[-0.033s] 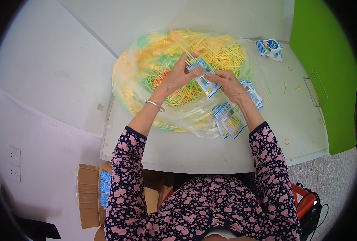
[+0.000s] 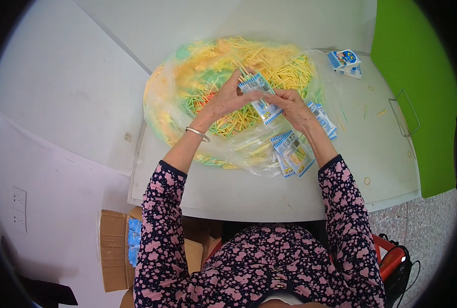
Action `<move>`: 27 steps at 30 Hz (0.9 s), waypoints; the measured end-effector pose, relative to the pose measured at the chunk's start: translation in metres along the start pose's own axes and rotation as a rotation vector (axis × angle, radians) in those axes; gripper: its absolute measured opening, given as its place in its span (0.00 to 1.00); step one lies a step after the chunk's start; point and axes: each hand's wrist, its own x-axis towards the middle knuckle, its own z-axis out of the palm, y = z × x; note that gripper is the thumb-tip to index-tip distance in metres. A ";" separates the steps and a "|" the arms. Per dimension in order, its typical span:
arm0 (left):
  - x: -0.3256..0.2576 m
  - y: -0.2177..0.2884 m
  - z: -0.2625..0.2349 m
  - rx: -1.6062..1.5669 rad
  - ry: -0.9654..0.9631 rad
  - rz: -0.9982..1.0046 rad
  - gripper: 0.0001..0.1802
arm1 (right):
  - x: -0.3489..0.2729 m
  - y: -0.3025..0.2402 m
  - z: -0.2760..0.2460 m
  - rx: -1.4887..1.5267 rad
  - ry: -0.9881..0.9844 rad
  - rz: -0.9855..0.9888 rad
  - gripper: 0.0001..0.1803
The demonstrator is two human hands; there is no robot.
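Pale tabletop [image 2: 249, 194] beneath, the left hand [image 2: 227, 100] partly hides a packet [image 2: 266, 111].

On the white table [image 2: 228, 197], can see one clear bag [image 2: 159, 105] of coloured sticks [image 2: 290, 69], blue-white packets [image 2: 344, 60], loose sticks [image 2: 381, 112] and few small rings [image 2: 367, 180].

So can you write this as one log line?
left hand: holds packet | right hand: holds same packet | sticks: mostly in bag
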 end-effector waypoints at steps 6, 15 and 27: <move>0.005 0.005 -0.014 0.403 -0.132 -0.005 0.36 | 0.009 0.007 0.000 0.026 0.007 -0.023 0.11; 0.017 -0.003 -0.016 -0.106 0.084 -0.003 0.26 | 0.051 0.011 0.002 0.175 -0.022 -0.110 0.14; 0.019 -0.001 -0.015 -0.156 0.164 0.076 0.20 | 0.048 -0.002 -0.002 -0.184 -0.089 -0.044 0.15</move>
